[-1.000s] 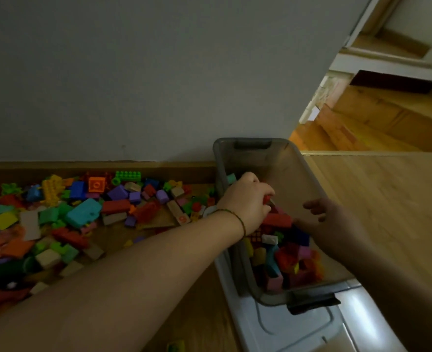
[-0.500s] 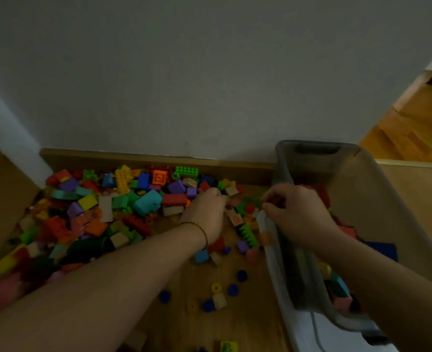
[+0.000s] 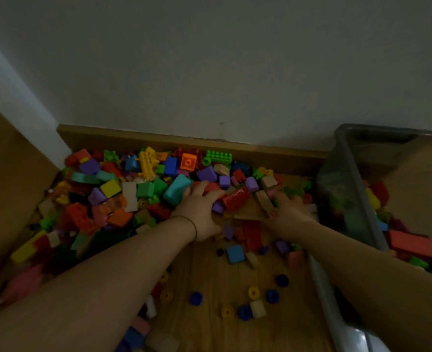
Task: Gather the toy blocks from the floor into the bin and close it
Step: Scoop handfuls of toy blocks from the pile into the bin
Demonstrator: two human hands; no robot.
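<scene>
Toy blocks [image 3: 144, 189] lie mostly heaped on the floor [image 3: 210, 275] along the baseboard [image 3: 184, 141]. Both hands were over the bin a second ago and are now back in the heap, so one load is in and the next scoop begins. Left hand [image 3: 199, 212] curls its fingers over red pieces beside a teal block [image 3: 175, 190]; right hand [image 3: 290, 212] is sunk among pieces, grip not discernible. Bin [image 3: 347, 199] stands open at the right, part filled with red, yellow, blue and green pieces.
</scene>
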